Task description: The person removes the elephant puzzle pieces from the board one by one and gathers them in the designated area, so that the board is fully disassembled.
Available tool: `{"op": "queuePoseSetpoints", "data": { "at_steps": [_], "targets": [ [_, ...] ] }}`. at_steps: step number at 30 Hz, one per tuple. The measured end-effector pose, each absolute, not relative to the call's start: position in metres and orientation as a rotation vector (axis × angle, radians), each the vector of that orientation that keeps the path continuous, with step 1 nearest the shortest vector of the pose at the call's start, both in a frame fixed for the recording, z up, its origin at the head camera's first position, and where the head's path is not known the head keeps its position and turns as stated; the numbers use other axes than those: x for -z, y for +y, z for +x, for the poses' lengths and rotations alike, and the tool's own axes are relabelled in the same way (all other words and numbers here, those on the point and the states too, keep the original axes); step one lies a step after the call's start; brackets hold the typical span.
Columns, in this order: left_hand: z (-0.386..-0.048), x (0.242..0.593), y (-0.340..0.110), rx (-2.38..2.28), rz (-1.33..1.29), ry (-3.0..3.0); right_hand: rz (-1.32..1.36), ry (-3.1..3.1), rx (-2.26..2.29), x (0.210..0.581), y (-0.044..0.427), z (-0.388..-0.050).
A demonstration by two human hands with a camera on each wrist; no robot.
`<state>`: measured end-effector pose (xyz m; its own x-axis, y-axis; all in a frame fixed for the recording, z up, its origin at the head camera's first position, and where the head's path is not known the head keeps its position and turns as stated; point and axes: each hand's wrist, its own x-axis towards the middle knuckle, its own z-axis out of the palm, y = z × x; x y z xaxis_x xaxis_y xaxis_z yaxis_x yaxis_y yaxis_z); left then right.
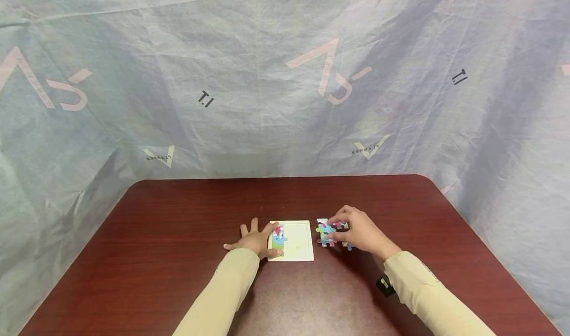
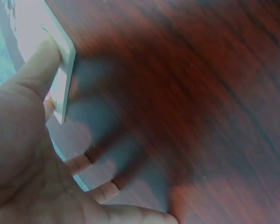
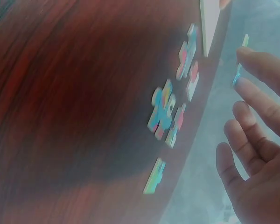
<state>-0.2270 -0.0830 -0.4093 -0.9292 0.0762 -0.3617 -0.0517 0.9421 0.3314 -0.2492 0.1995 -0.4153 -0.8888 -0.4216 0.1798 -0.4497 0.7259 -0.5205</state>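
Observation:
A pale square puzzle tray [image 1: 299, 244] lies on the table, its left column filled with picture pieces [image 1: 279, 233] showing a blue figure with a red cap. My left hand [image 1: 253, 241] is spread wide: thumb and forefinger touch the tray's left side, while the other fingers reach onto the tabletop. To the right of the tray, my right hand [image 1: 359, 231] pinches a small jigsaw piece [image 3: 237, 74] between thumb and finger, raised above the table. Loose jigsaw pieces [image 3: 162, 112] lie beneath and beside that hand, partly hidden by it in the head view.
A dark red wooden table [image 1: 178, 217] with rounded far corners carries everything. Grey printed cloth [image 1: 258, 88] hangs behind it and along both sides. Near the right sleeve sits a small black object [image 1: 385, 286], partly covered by the cuff.

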Motion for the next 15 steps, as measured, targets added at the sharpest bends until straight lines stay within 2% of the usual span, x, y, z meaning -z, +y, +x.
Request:
{"op": "queuePoseSetpoints", "data": {
  "at_steps": [15],
  "targets": [
    [-0.226,0.408,-0.083,-0.477,0.026,2.729,0.648,-2.906,-0.864,0.421,0.236,-0.243]
  ]
}}
